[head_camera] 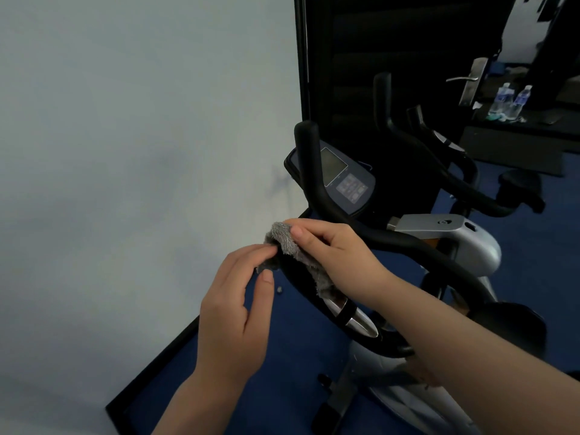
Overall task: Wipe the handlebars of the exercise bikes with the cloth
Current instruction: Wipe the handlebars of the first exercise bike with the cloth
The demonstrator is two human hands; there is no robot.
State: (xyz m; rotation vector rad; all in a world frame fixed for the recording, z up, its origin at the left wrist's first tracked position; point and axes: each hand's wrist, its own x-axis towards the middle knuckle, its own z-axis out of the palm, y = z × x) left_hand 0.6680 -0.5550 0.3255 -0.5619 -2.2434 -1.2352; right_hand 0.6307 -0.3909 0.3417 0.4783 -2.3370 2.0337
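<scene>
Nearest the camera, both forearms reach in from the bottom edge. Left hand [238, 296] sits low-centre, fingers loosely curled; its fingertips pinch the lower-left edge of the grey cloth [293, 255]. Right hand [332, 249] comes across from the right, fingers & thumb curled over the cloth, holding it wrapped on the handlebar [405, 243] of the near exercise bike [470, 246]. So each grip is closed on the cloth, L at the loose edge, R on the wrapped part.

Cloth is fuzzy, grey, draped over the left-hand bend of the black bar, w/ a frayed strip trailing down along the bar toward a chrome sensor pad [354, 318] just below. Bar curves up beyond the hands to an upright end, & sweeps right past the silver frame.

Behind the bar: the bike's console [342, 180], dark w/ a pale screen & a button block under it. Blue floor [282, 372] shows under the bike; black baseboard runs along the pale wall [125, 152] at left.

Farther right, a 2nd bike's black handlebars [439, 152] stand apart from the first. Beyond that, a dark door w/ a metal door handle [467, 78], & two water bottles [511, 100] side by side on a dark ledge, far right.
</scene>
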